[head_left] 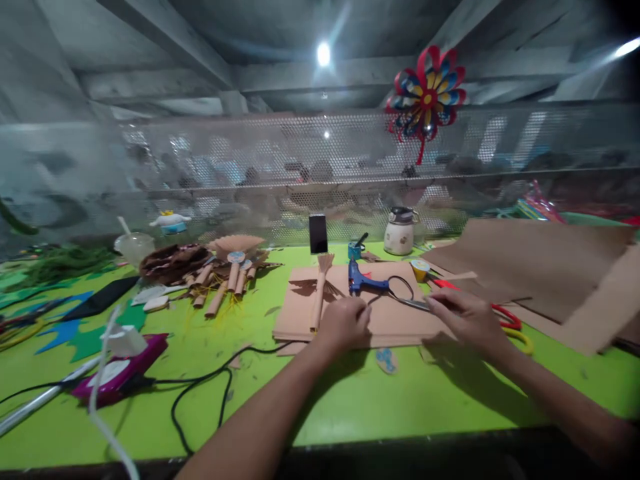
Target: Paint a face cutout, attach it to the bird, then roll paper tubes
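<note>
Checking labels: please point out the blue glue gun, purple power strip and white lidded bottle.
Blue glue gun [371, 285]: head view, on its handle.
Purple power strip [133, 367]: head view, on its casing.
White lidded bottle [399, 238]: head view, on its body.

The table is bright yellow-green. In its middle, the glue gun is blue and the stacked paper is light brown. Close to the front edge, a small oval tag shows a blue pattern on beige. Toward the left front corner, the power strip is purple. At the far edge, the flask is cream with dark spots, and the phone is black.
</note>
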A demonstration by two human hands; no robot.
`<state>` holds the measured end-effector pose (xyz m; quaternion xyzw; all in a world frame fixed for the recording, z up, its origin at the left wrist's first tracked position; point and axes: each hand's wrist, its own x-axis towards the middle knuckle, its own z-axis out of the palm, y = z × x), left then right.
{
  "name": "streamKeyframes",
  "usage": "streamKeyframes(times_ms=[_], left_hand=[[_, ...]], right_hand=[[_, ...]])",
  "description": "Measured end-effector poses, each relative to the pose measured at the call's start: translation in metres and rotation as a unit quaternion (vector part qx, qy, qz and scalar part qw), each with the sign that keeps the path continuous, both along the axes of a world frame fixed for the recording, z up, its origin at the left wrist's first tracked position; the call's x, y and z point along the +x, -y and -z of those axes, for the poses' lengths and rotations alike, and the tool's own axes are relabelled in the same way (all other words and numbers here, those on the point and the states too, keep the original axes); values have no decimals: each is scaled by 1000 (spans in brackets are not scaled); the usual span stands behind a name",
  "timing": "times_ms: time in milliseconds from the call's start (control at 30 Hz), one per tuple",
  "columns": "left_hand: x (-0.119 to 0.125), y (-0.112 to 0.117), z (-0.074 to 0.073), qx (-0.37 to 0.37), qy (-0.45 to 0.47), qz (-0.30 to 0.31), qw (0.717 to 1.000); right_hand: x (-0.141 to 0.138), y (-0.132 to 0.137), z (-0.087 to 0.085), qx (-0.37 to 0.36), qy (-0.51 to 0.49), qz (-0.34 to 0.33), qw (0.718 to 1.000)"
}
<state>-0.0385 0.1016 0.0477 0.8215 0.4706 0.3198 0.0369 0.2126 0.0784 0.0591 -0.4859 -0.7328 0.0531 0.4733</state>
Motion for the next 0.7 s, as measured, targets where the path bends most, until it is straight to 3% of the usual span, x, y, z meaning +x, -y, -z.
streamKeyframes(times_ms=[167,267,400,567,700], left_hand=[[-5,-4,-11,-47,-12,5,999],[-4,0,-18,-79,-46,49,995],[0,3,-19,-131,-49,87,986],[2,2,-13,-167,-18,86,982],[3,5,-10,-207,15,87,974]], right_hand=[[-12,23,20,-34,-41,-23,998],[-19,28,21,-74,16,-75,994],[-27,34,19,-74,117,-119,983],[-33,38,28,-98,225,-79,966],[-39,39,23,-113,280,-71,951]])
